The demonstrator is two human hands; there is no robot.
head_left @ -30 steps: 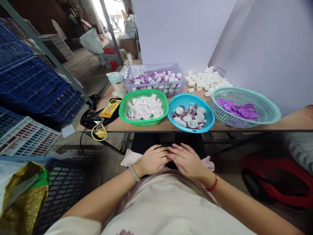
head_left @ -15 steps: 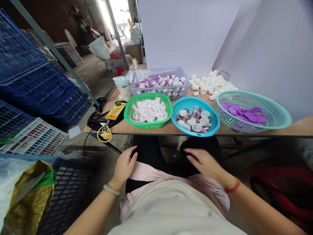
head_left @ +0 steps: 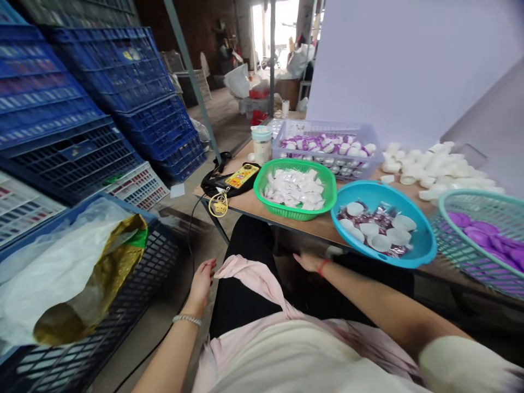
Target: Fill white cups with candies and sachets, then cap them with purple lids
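My left hand [head_left: 202, 281] hangs beside my left thigh, its fingers loosely bent and apart, with nothing visible in it. Just right of its fingertips is the edge of a pink cloth [head_left: 254, 277] lying across my lap. My right hand [head_left: 308, 262] reaches low between my knees, below the table edge, fingers stretched out and holding nothing visible. Above on the table [head_left: 245, 210] stand a green basket [head_left: 295, 214] of small white packets and a blue basin [head_left: 426, 243] with white cups and dark reddish packets.
A lilac basket [head_left: 370, 158] holds white and purple pieces; white cups [head_left: 434, 164] lie behind. The teal basket [head_left: 454, 245] contains purple discs. A phone [head_left: 242, 176] and jar [head_left: 262, 146] stand left. Blue crates [head_left: 123, 71] and a crate [head_left: 135, 305] with bags flank my left side.
The view has turned left, so the table things sit further right. My right hand has moved inward and lower, under the table edge. My left hand has shifted off the thigh.
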